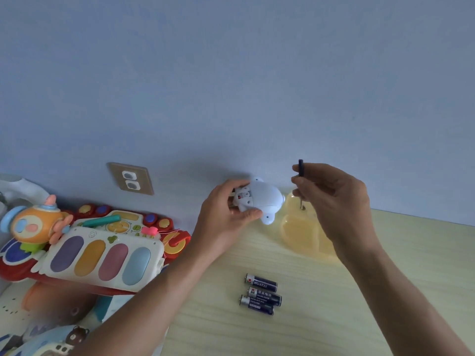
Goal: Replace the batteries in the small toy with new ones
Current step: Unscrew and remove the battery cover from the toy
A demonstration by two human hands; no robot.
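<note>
Above the bench (385,291), left hand (226,214) grips the small toy (259,199), right hand (334,199) pinches a screwdriver (300,170); steadying both should ease the screw, new batteries (261,294) waiting.

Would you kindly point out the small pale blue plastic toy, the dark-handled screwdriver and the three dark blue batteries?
small pale blue plastic toy (264,197): head view, rounded body.
dark-handled screwdriver (300,165): head view, handle top.
three dark blue batteries (264,296): head view, middle battery's label.
</note>
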